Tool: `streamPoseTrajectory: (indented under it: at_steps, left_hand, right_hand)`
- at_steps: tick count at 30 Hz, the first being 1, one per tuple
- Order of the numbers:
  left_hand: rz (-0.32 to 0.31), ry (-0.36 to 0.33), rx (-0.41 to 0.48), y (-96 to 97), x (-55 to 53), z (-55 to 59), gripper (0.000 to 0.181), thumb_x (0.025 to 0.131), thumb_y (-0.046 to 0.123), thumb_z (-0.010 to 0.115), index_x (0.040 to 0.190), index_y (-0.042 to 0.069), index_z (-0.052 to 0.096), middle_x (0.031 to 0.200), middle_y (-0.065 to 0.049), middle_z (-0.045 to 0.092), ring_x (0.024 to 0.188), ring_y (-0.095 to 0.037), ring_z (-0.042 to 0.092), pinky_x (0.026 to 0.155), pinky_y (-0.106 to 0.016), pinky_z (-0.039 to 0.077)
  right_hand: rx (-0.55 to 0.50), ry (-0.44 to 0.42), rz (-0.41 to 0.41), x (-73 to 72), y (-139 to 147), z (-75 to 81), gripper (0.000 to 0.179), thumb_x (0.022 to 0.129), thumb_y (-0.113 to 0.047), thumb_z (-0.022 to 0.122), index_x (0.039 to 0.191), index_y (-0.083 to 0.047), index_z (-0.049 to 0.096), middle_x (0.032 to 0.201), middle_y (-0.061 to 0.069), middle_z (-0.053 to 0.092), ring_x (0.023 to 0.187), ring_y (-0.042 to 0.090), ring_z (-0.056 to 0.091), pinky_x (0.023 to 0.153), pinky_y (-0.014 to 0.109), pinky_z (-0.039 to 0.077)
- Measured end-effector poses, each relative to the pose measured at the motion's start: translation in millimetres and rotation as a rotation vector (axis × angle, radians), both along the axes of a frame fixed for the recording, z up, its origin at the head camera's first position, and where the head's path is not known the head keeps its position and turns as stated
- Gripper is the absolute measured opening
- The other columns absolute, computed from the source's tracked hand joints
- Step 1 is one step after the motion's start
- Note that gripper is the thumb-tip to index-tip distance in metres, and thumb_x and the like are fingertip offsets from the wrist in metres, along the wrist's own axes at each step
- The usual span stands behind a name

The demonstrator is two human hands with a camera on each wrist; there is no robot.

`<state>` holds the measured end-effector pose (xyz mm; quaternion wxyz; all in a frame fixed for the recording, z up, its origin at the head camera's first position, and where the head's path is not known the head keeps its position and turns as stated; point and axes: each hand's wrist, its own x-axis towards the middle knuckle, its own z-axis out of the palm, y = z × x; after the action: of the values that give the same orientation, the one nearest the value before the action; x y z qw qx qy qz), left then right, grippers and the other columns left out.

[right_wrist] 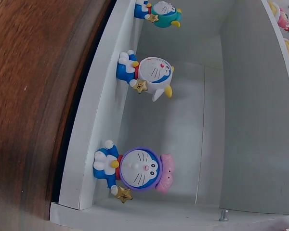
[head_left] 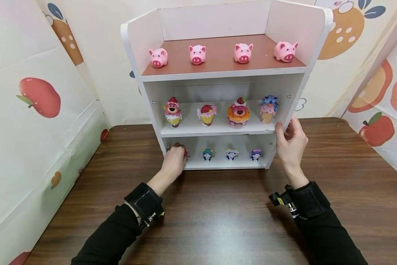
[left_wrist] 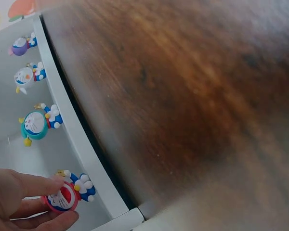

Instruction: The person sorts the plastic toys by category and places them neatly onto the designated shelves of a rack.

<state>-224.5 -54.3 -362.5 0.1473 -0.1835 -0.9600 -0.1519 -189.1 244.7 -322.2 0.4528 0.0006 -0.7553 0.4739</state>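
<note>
At the left end of the bottom shelf, my left hand (head_left: 174,160) pinches a red-hooded cat figurine (left_wrist: 62,198) between thumb and fingers. In the head view the hand mostly hides it; the left wrist view shows its blue and white body near the shelf's front edge. My right hand (head_left: 291,142) grips the right side panel of the white shelf unit (head_left: 224,74), thumb at its front edge. Along the bottom shelf sit three more cat figurines: one green-hooded (left_wrist: 34,122), one white-hooded (right_wrist: 155,72) and one purple-hooded (right_wrist: 139,168).
Several pink pig figurines (head_left: 197,54) stand on the brown top shelf. The middle shelf holds several dessert-themed figurines, among them a bear in an orange ring (head_left: 238,112). Beneath the unit is a dark wooden table (head_left: 218,217), with fruit-patterned sheets (head_left: 39,147) around it.
</note>
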Motion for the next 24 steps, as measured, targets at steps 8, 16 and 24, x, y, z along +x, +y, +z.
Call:
streamPoseTrajectory:
  at_steps: [8, 16, 24]
  left_hand:
    - [0.001, -0.036, 0.000, 0.1, 0.9, 2.5, 0.004, 0.076, 0.000, 0.064, 0.075, -0.002, 0.060, 0.078, -0.012, 0.054, 0.069, -0.027, 0.060, 0.058, -0.037, 0.049]
    - [-0.006, -0.024, 0.019, -0.4, 4.4, 2.6, 0.014, 0.076, 0.002, 0.064, 0.086, -0.005, 0.058, 0.087, -0.016, 0.054, 0.070, -0.026, 0.058, 0.056, -0.036, 0.048]
    - [-0.027, 0.042, 0.085, 1.9, 17.3, 6.6, 0.046, 0.082, 0.019, 0.064, 0.114, -0.010, 0.051, 0.111, -0.022, 0.051, 0.095, -0.031, 0.054, 0.071, -0.041, 0.049]
  right_hand:
    - [-0.004, 0.005, 0.001, -0.8, 0.3, -1.6, 0.034, 0.086, -0.010, 0.054, 0.120, -0.008, 0.055, 0.112, 0.007, 0.060, 0.093, 0.022, 0.060, 0.069, 0.022, 0.049]
    - [0.000, 0.003, 0.000, -1.0, -0.1, -2.2, 0.034, 0.085, -0.008, 0.053, 0.119, -0.005, 0.055, 0.111, 0.010, 0.060, 0.092, 0.023, 0.060, 0.069, 0.022, 0.049]
    - [-0.006, -0.016, 0.009, 3.2, 1.6, -2.2, 0.035, 0.086, -0.011, 0.054, 0.121, -0.008, 0.054, 0.114, 0.007, 0.059, 0.095, 0.021, 0.059, 0.070, 0.023, 0.049]
